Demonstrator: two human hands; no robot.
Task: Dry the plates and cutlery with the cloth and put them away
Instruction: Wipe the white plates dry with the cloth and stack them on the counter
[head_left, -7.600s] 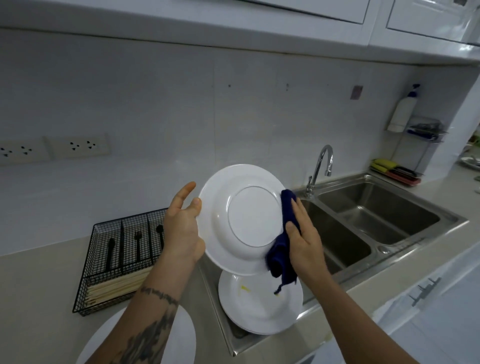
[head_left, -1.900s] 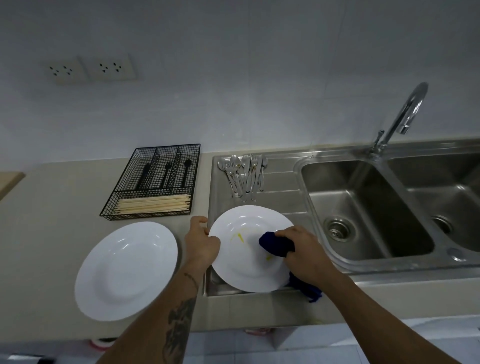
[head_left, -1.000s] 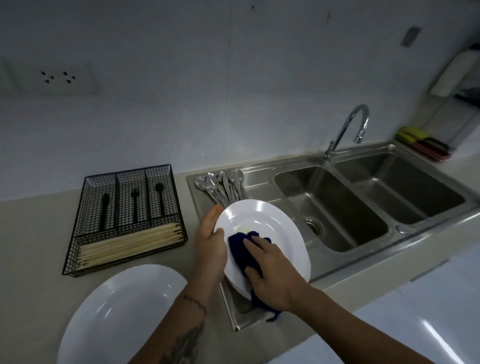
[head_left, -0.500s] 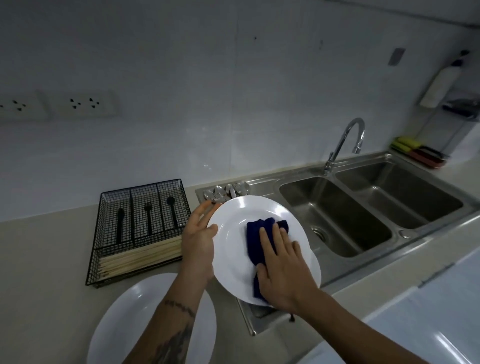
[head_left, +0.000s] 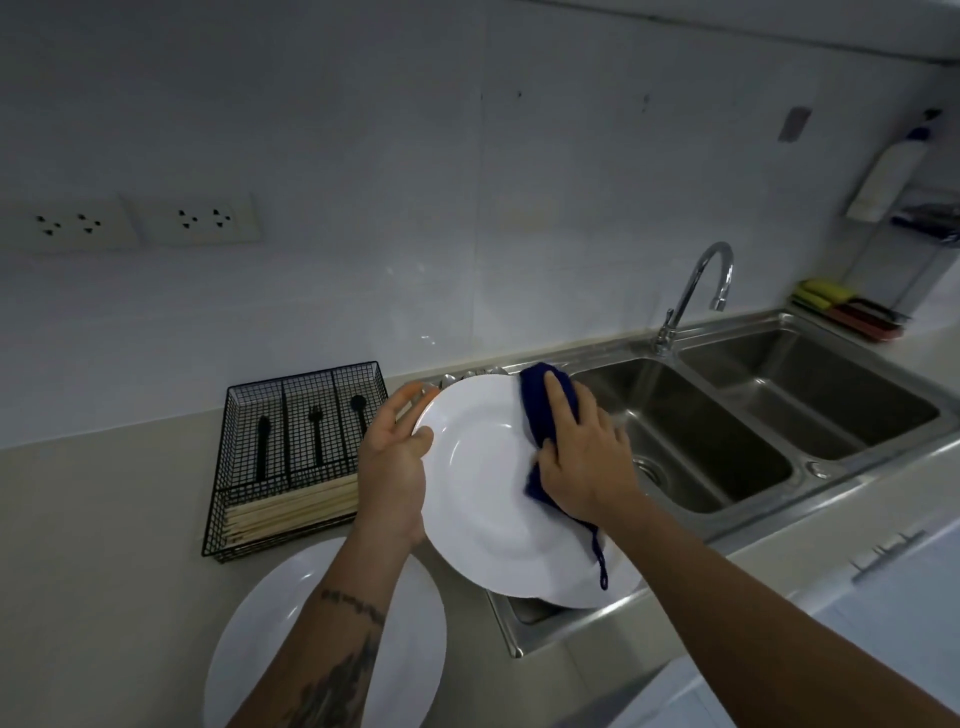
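Note:
I hold a white plate (head_left: 488, 499) tilted over the drainboard, its face toward me. My left hand (head_left: 392, 467) grips its left rim, thumb on the front and fingers behind. My right hand (head_left: 584, 460) presses a dark blue cloth (head_left: 540, 402) flat against the plate's upper right rim, and the cloth's loop hangs below my wrist. A second white plate (head_left: 410, 654) lies on the counter, partly under my left forearm. Tips of silver cutlery (head_left: 470, 372) show on the drainboard behind the held plate.
A black wire cutlery tray (head_left: 218, 499) with black utensils and wooden chopsticks (head_left: 291, 514) sits left of the drainboard. The double steel sink (head_left: 717, 457) and its tap (head_left: 698, 291) are to the right. Sponges (head_left: 831, 304) and a bottle (head_left: 883, 176) stand at the far right.
My right hand has slid the cloth from the middle of the plate up to its upper right rim. My left hand keeps its grip on the left rim.

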